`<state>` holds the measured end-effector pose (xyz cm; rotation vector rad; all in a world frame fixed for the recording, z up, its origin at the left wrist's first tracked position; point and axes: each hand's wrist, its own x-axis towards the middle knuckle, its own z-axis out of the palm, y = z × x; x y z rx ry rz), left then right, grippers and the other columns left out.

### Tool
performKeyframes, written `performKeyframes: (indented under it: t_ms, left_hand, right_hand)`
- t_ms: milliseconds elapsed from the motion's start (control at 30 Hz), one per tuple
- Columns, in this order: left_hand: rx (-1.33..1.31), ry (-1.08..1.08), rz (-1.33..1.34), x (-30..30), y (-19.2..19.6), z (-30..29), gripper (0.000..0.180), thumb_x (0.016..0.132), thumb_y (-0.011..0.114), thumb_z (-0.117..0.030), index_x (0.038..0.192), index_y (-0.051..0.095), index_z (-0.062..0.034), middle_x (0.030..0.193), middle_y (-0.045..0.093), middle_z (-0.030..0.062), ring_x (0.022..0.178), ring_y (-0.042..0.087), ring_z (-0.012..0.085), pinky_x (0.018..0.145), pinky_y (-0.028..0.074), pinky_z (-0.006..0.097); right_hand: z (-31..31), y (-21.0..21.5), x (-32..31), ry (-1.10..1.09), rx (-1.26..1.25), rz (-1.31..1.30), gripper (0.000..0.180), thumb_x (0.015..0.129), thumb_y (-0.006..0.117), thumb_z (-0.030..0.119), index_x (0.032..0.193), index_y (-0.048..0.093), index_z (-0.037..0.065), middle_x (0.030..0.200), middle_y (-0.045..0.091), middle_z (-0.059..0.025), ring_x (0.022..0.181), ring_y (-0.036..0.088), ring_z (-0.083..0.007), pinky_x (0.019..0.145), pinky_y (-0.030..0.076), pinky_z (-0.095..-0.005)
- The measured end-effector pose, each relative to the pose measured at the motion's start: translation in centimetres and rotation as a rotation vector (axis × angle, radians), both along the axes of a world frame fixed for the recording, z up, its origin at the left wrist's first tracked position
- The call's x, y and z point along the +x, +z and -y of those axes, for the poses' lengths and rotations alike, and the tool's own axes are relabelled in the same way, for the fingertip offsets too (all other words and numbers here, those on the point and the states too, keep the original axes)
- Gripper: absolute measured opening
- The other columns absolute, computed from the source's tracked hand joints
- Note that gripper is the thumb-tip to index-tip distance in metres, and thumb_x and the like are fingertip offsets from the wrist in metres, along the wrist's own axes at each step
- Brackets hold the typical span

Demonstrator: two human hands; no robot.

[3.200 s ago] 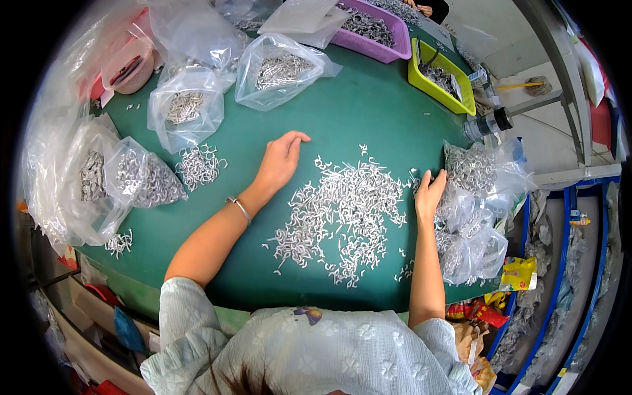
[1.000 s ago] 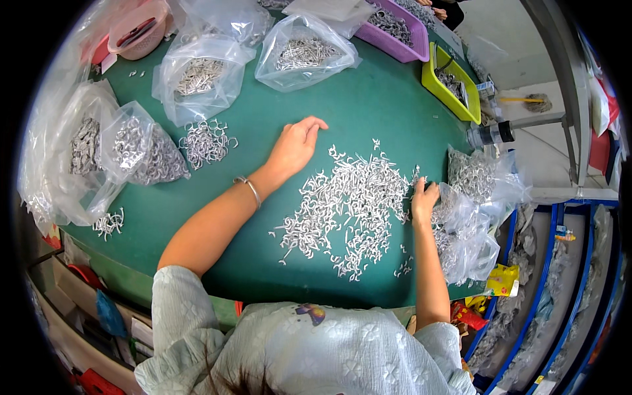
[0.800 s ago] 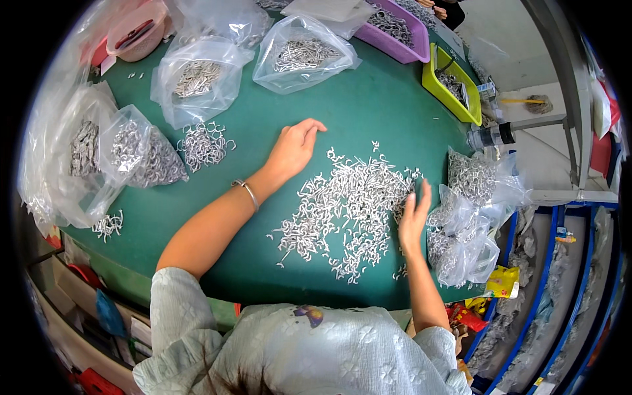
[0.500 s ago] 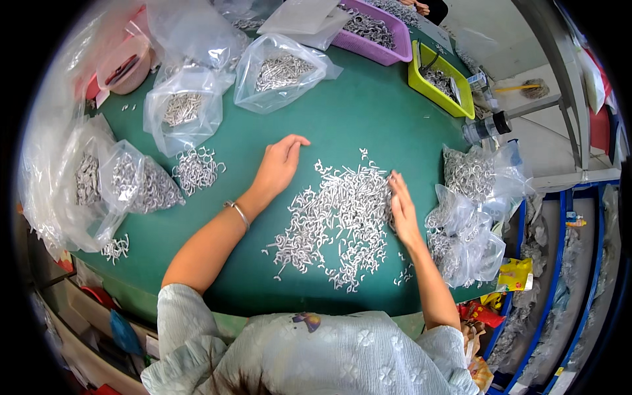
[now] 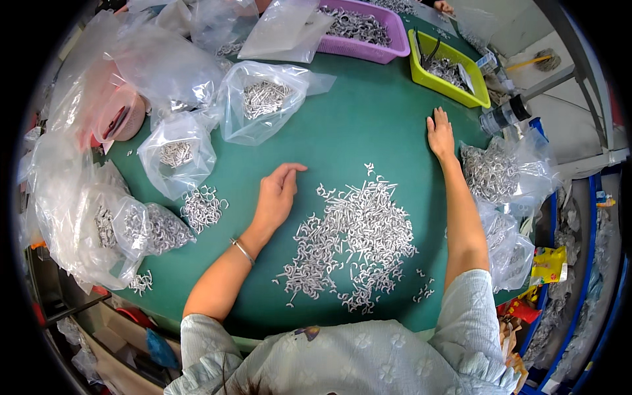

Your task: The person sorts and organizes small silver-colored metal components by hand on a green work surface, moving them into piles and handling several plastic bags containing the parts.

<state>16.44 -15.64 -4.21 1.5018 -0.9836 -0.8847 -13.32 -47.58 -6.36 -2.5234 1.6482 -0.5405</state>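
Small silver metal pieces [image 5: 378, 237] are lying loose in one broad pile on the green worktop [image 5: 368, 112]; a few strays [image 5: 425, 288] are lying apart at its lower right; other pieces are already sitting in an open clear bag [image 5: 240, 131] at the upper left and a plastic bag [image 5: 490, 172] at the right; judged on this, the sorting of the pile is standing incomplete; the left hand [image 5: 275, 197] is resting beside the pile, fingers half curled, contents impossible to tell; the right hand [image 5: 441, 135] is lying beyond it, fingers extended, released, holding nothing visible.
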Motion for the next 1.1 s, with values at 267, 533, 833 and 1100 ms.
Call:
performKeyframes:
  t_ms: [267, 533, 833, 1100]
  left_hand:
    - [-0.027, 0.008, 0.008, 0.2, -1.0, -0.1, 0.021, 0.097, 0.045, -0.009, 0.104, 0.064, -0.0008, 0.059, 0.043, -0.0029, 0.053, 0.038, 0.0044, 0.048, 0.032, 0.023]
    - [-0.114, 0.036, 0.059, -0.1, -1.3, 0.7, 0.022, 0.099, 0.045, -0.012, 0.107, 0.063, -0.0003, 0.060, 0.044, -0.0045, 0.053, 0.037, 0.0029, 0.047, 0.029, 0.021]
    - [0.007, 0.033, -0.407, -2.3, 4.8, -8.5, 0.023, 0.100, 0.045, -0.017, 0.113, 0.057, -0.0007, 0.059, 0.034, -0.0072, 0.046, 0.027, 0.0028, 0.038, 0.020, 0.020]
    - [0.142, -0.015, -0.862, -10.7, 5.6, -21.6, 0.020, 0.099, 0.047, -0.015, 0.112, 0.057, -0.0019, 0.061, 0.031, -0.0076, 0.049, 0.024, 0.0023, 0.040, 0.017, 0.018]
  right_hand:
    - [-18.7, 3.7, 0.7, 0.356, 0.373, 0.164, 0.058, 0.101, 0.028, 0.042, 0.141, 0.039, 0.000, 0.153, 0.028, -0.0152, 0.145, 0.017, -0.0292, 0.118, 0.006, -0.0438]
    - [-29.6, 5.6, 2.5, 0.417, 0.490, 0.303, 0.052, 0.099, 0.040, 0.034, 0.141, 0.039, 0.003, 0.150, 0.033, -0.0166, 0.142, 0.024, -0.0301, 0.118, 0.015, -0.0409]
    - [-31.2, 5.8, 0.0, 0.123, 0.168, 0.290, 0.057, 0.098, 0.042, 0.036, 0.140, 0.037, -0.002, 0.146, 0.035, -0.0237, 0.138, 0.027, -0.0396, 0.114, 0.019, -0.0485]
    - [-37.1, 2.9, 2.9, 0.210, 0.259, 0.243, 0.064, 0.098, 0.044, 0.039, 0.141, 0.032, -0.008, 0.148, 0.026, -0.0290, 0.141, 0.019, -0.0413, 0.115, 0.012, -0.0505]
